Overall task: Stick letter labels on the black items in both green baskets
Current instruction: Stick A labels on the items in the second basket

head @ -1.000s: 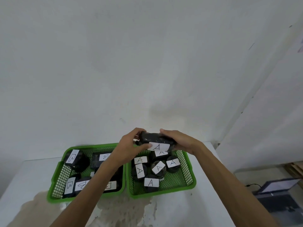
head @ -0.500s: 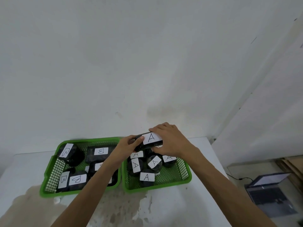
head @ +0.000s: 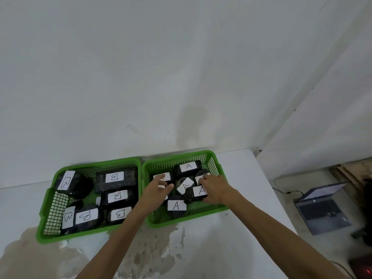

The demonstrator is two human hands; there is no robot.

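Two green baskets stand side by side on the white bench, near its far edge against the wall: the left basket (head: 49, 200) and the right basket (head: 216, 164), their inner walls touching. In the left basket lie black items with white labels marked B, for example a long block (head: 128, 178) by the far wall and a round item (head: 79, 185) in the far left corner. In the right basket the black items carry labels marked A; one block (head: 188, 167) lies by the far wall and a round one (head: 176, 206) by the near wall. The left hand (head: 159, 189) is over the left part of the right basket, fingers spread and slightly bent, its grip released and holding nothing. The right hand (head: 214, 190) is at the right side of this basket, fingers touching a black item with an A label (head: 198, 192); if the grip is really clenched on it I cannot tell. A laptop (head: 324, 212) stands open on the floor, beyond the right edge of the bench.
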